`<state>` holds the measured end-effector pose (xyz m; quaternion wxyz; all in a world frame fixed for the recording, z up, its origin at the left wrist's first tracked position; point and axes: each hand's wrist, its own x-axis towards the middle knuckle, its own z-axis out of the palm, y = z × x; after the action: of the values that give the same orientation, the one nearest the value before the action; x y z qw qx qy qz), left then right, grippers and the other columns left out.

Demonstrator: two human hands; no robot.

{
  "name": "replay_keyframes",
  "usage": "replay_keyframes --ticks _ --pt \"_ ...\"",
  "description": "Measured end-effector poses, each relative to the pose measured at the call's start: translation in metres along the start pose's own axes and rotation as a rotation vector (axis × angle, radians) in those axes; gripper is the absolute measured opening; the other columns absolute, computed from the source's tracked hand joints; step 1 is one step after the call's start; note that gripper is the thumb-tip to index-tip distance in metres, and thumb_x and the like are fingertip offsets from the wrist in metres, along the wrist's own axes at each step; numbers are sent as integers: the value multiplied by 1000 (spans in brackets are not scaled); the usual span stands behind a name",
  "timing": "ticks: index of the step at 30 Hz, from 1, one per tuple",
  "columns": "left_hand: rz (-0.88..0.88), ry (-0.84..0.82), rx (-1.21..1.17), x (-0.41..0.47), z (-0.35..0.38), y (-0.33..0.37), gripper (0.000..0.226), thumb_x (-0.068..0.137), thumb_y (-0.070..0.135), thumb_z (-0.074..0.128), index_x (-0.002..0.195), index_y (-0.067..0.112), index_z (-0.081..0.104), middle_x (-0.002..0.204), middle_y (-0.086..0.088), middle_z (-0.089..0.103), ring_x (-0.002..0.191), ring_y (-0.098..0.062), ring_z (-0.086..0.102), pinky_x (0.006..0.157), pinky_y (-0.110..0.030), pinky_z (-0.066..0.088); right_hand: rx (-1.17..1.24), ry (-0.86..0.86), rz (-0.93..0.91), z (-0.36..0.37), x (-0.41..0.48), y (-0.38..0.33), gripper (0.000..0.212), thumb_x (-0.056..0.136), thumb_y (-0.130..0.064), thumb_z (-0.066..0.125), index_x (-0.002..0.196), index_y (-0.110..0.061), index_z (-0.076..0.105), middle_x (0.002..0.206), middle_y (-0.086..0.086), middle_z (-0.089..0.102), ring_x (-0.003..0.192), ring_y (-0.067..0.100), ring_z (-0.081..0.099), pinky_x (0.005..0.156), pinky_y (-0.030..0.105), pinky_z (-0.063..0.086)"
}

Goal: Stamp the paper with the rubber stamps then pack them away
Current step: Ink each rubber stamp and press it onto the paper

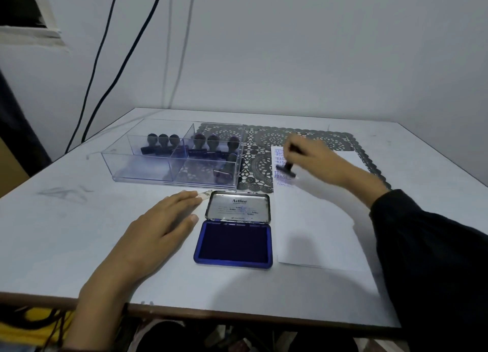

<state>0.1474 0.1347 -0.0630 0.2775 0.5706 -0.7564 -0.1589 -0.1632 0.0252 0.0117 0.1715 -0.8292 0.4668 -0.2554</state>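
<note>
Two dark cables point(104, 69) hang down the wall at far left; beside them, at the top corner, a dark opening is cut off by the picture's edge. On the left half of the table a clear acrylic organiser tray point(142, 166) stands, divided into compartments. Three black-handled rubber stamps point(161, 143) stand in its rear left compartment and three more point(212, 143) in the rear right; a seventh stamp point(227, 168) leans tilted in the front right one; their faces are too dark to read. The left hand point(158, 227) lies palm down on the table in front of the tray, fingers straight and together, holding nothing; its fingertips are just beside a small whitish scrap point(205, 193) too blurred to name. Next comes the open Artline ink pad point(233, 243), its blue pad facing up and its metal lid point(237, 206) folded back. Right of it lies the white paper point(317, 225), its far end on a grey lace placemat point(264, 140) that the tray partly covers. The right hand point(315, 161), blurred by motion, pinches the handle of a rubber stamp point(287, 168) with curled fingers, the base down at the paper's upper left corner; whether it touches the sheet I cannot tell. Purple prints point(283, 177) run down that edge; "FRAGILE" is legible, the others smeared. A black sleeve point(422, 246) hides the paper's right side. The table point(79, 233) is white and scuffed, with a brown front edge; the wall point(290, 48) behind is plain pale grey.
</note>
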Motion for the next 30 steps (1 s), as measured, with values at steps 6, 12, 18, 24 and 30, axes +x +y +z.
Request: replay_keyframes --ticks 6,12,18,24,30 --pt "-18 -9 8 0 -1 2 46 92 49 40 138 42 43 143 29 35 132 7 30 108 -26 32 474 99 -20 -36 -10 -52 14 95 -10 53 109 -8 54 58 -16 48 54 11 37 48 19 27" --pt "-12 -12 14 0 -1 2 48 92 51 38 138 41 44 145 27 36 133 5 32 109 -30 34 493 -198 -123 -11 -29 -87 12 91 -10 61 98 -1 59 74 11 47 57 19 36 48 22 29" --pt "-2 -5 29 1 -1 2 42 96 44 43 138 39 45 144 25 38 132 4 33 109 -31 34 190 -430 -181 23 -35 -105 6 93 -17 59 89 -15 56 76 -5 57 67 10 54 58 15 41" --pt "-6 -11 28 2 0 -1 43 96 50 40 138 41 44 145 26 37 131 4 33 108 -31 36 -166 -456 -190 37 -36 -120 7 86 -27 58 84 -25 51 75 -4 59 70 14 51 65 35 42" --pt "6 -20 5 2 0 -5 54 88 64 31 137 45 42 142 29 38 130 5 36 106 -35 39 -379 -233 -271 62 -45 -125 19 94 -40 44 82 -26 39 63 -9 45 68 21 50 62 32 34"
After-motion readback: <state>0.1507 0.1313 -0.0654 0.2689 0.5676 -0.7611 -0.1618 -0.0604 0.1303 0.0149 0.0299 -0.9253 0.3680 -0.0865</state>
